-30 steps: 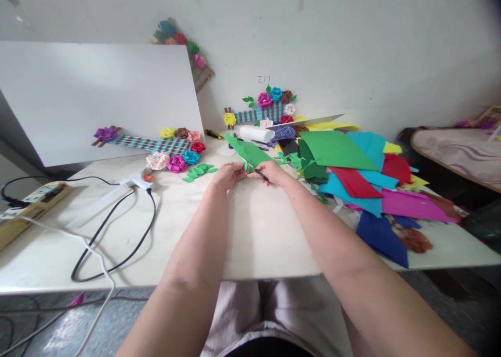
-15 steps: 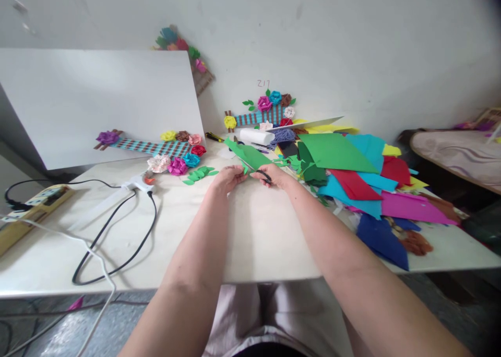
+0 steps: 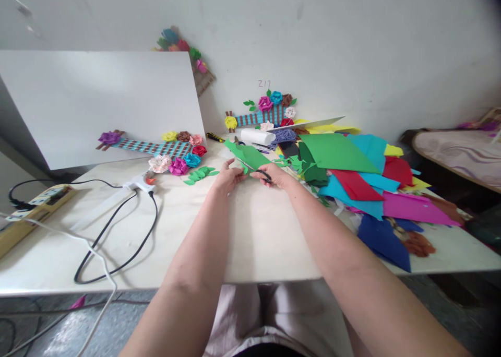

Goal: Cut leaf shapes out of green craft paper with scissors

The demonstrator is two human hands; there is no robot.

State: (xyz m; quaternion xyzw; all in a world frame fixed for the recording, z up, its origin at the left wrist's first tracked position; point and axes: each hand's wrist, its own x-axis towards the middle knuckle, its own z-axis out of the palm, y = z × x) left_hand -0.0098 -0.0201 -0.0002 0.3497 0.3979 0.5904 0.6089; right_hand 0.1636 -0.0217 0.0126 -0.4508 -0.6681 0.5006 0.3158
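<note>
My right hand (image 3: 273, 175) grips a pair of scissors (image 3: 266, 176) by its black handles, the blades pointing up and left. Between the thumb and fingers of my left hand (image 3: 231, 176) is a small green paper piece (image 3: 245, 169), right by the scissor blades. A larger green sheet (image 3: 250, 153) with a ragged edge lies just behind both hands. Left of my left hand rests a small pile of cut green leaves (image 3: 201, 175). Green scraps (image 3: 293, 162) lie to the right of my right hand.
Coloured paper sheets (image 3: 338, 153) pile up on the right. A flower-decorated woven piece (image 3: 156, 148) leans at a white board (image 3: 102, 106); another (image 3: 260, 114) stands by the wall. A glue gun (image 3: 139, 183), its black cord and a power strip (image 3: 39, 205) lie left.
The fingers of my left hand have shifted slightly, with one finger now raised. My right hand and the scissors stay nearly in place; the whole view has drifted a little.
</note>
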